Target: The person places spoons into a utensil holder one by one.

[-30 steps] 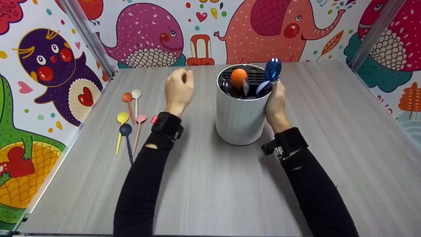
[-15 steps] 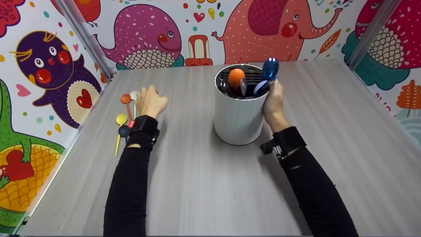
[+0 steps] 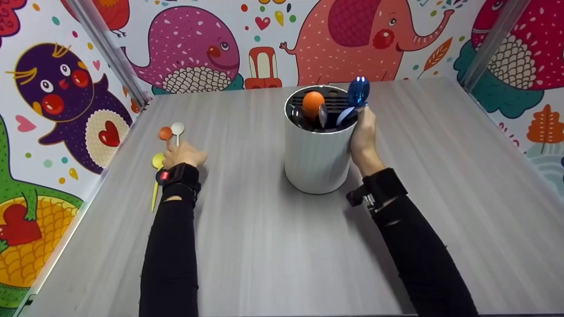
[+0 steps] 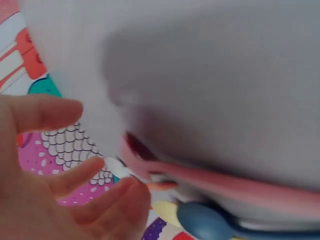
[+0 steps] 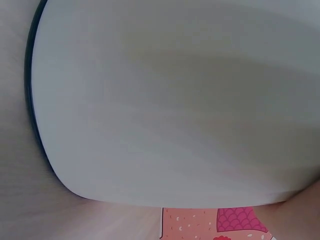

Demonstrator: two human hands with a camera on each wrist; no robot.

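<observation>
My left hand [image 3: 185, 156] is over a cluster of small spoons at the left, hiding part of it. In the left wrist view its thumb and fingers are spread, fingertips close to the head of a pink spoon [image 4: 200, 173]. Around it lie an orange spoon [image 3: 165, 133], a white spoon [image 3: 177, 128], a yellow spoon [image 3: 157, 160] and a dark blue spoon [image 4: 205, 220]. My right hand [image 3: 365, 136] grips the right side of a white ribbed utensil holder [image 3: 315, 163], its fingers mostly hidden behind.
The holder's black slotted top carries an orange spoon [image 3: 313, 103], a shiny blue spoon [image 3: 359, 90] leaning out at the right, and several other spoons. A patterned wall [image 3: 260, 35] with cartoon animals closes off the back and sides of the grey table [image 3: 264, 246].
My left hand has travelled left and down from beside the holder to the loose spoons, and its fingers have opened out. My right hand stays on the holder.
</observation>
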